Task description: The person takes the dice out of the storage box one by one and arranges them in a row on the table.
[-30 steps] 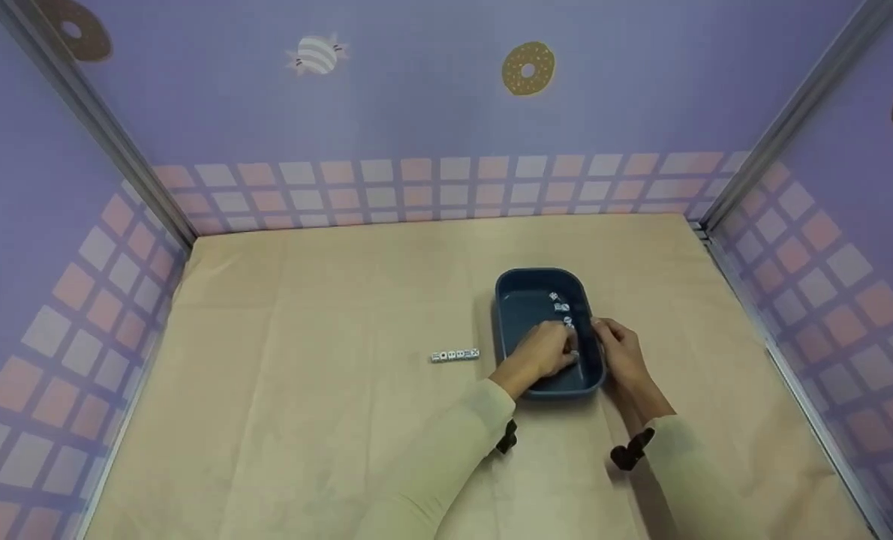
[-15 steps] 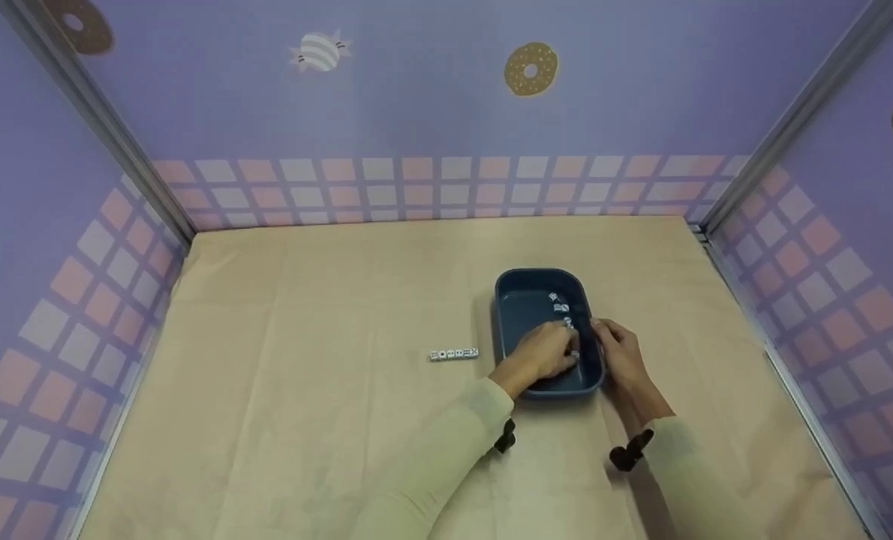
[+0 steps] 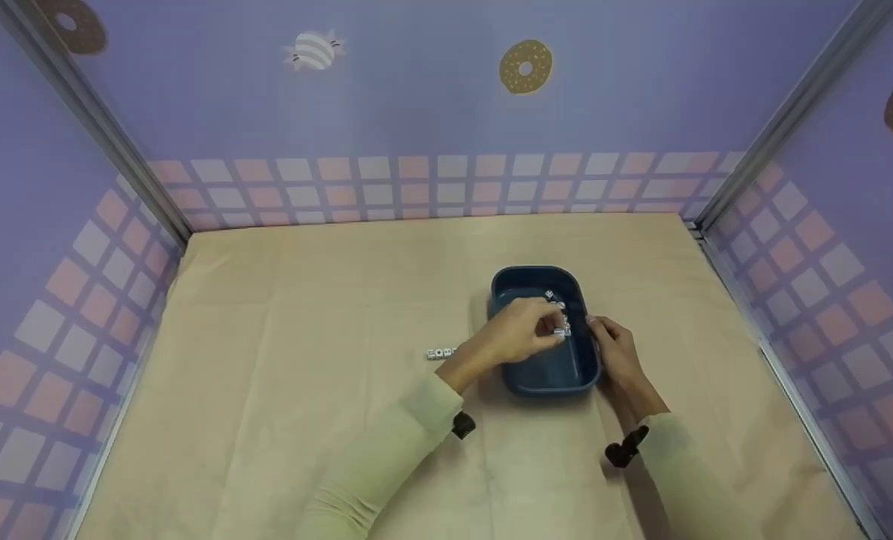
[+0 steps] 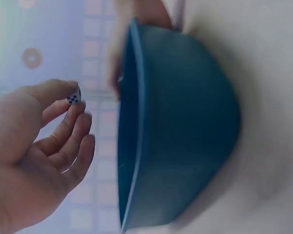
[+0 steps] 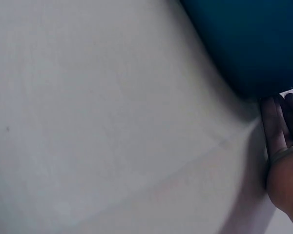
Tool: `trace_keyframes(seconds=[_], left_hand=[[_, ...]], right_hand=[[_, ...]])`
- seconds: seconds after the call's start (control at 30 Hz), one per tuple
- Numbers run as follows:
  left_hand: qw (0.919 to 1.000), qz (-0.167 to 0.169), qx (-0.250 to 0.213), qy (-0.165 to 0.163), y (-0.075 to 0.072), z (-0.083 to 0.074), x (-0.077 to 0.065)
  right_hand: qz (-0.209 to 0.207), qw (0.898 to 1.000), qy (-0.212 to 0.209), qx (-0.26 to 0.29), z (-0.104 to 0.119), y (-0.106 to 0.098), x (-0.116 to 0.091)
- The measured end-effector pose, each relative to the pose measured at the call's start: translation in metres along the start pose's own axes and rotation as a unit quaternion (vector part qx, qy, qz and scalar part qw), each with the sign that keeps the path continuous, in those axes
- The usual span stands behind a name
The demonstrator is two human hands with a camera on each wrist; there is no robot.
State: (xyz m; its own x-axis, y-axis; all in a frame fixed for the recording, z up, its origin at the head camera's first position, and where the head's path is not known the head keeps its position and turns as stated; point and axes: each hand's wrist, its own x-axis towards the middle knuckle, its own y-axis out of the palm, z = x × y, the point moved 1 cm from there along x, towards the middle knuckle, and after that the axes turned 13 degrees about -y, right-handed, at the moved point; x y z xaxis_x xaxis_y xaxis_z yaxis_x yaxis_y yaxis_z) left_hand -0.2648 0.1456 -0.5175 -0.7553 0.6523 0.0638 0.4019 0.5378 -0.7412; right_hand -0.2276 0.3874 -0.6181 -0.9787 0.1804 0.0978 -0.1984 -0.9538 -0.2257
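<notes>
My left hand [image 3: 518,330] is over the blue box [image 3: 544,373], pinching a white die [image 4: 74,99] between thumb and fingertip. In the left wrist view, the die's dark pips show and the other fingers curl loosely below it. My right hand [image 3: 617,351] holds the box by its right side, thumb at the rim and fingers [image 5: 272,122] against the outer wall. Several white dice [image 3: 549,295] lie inside the box along its right side, partly covered by my left hand. On the cloth left of the box is a row of dice [image 3: 440,353], its right end hidden by my left wrist.
A beige cloth [image 3: 326,337] covers the table and shows some creases. Purple walls [image 3: 416,97] with a pink and white check border enclose the back and both sides. Dark bands [image 3: 463,425] sit at both sleeve cuffs.
My left hand has risen from the box floor and shifted left with a die between its fingers. Its wrist now covers part of the dice row. The right hand stays at the box.
</notes>
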Motion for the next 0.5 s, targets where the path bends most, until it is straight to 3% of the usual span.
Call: trace_keyframes(seconds=[0.1,0.27,0.5], left_hand=[[0.9995,-0.013,-0.028,-0.006,-0.020,0.015,-0.019],[0.9974,-0.050,-0.015,-0.049,-0.049,0.052,-0.051],[0.9869,-0.064,0.027,-0.145,-0.064,0.104,-0.086]], right_hand=[[-0.009,1.000,0.000,-0.001,-0.003,0.002,-0.001],[-0.001,1.000,0.008,0.012,0.003,0.004,-0.002],[-0.005,1.000,0.010,0.010,-0.001,0.001,-0.001]])
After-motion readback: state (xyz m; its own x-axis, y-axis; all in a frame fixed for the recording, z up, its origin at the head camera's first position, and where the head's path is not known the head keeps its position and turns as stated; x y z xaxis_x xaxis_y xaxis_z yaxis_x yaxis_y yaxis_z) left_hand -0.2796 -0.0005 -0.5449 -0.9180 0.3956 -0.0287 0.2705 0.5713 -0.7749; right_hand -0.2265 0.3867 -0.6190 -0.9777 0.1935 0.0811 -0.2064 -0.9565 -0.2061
